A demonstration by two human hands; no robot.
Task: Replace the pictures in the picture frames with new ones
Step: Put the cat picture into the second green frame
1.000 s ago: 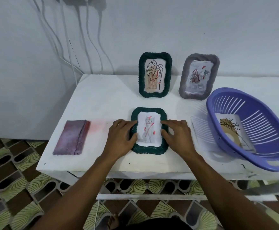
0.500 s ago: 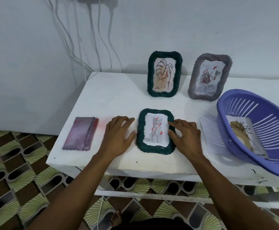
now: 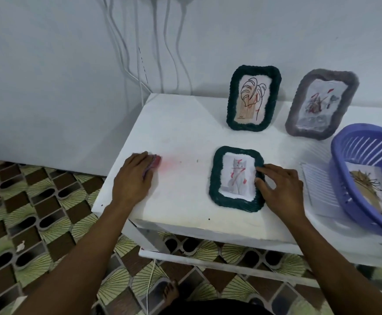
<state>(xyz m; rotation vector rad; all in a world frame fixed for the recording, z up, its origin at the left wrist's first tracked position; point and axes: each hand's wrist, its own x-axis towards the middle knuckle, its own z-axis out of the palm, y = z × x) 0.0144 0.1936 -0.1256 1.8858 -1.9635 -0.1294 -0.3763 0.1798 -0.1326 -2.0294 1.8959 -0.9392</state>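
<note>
Plainly the right hand [image 3: 281, 189] was the nearer one. Its fingers were spread and only lightly bent, and its fingertips [image 3: 261, 169] rested on the right rim of the flat green frame [image 3: 217, 178] without wrapping round it. The frame lay just to that hand's left on the tabletop [image 3: 181, 137], its long axis running away from the person toward the wall, with the cat picture [image 3: 237, 178] face up inside it.

Well left of the frame, the left hand [image 3: 133, 178] lay with fairly straight fingers over a pink cloth [image 3: 157, 160], pressing on it rather than closing on it. Right of the frame, a purple basket [image 3: 365, 137] held a fresh picture [image 3: 365, 189]. Behind the frame stood a second green frame [image 3: 231, 98] and a grey frame [image 3: 298, 105]. Drawing out the cat picture would likely fall to the right hand.
</note>
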